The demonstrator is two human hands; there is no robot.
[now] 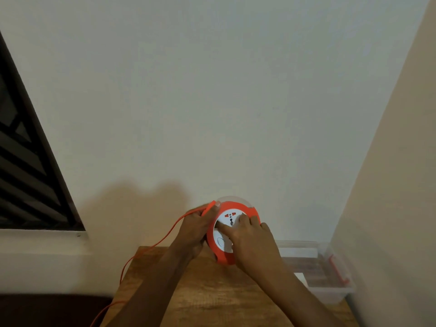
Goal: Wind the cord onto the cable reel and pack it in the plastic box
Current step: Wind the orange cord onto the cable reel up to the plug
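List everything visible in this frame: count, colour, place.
cable reel: 1, orange with white socket face, held above the table's far edge
cord: 1, orange, runs from the reel down past the table's left edge
plastic box: 1, clear with orange latch, open, at the right on the table
table: 1, wooden brown, bottom centre
window grille: 1, dark, left
wall: white, behind
left hand: grips reel rim and cord
right hand: fingers on the socket face

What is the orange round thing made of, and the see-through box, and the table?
The cable reel looks like smooth moulded plastic, orange with a white face. The plastic box seems clear plastic: the tabletop shows through it. The table looks like wood, with visible grain, though possibly laminate.
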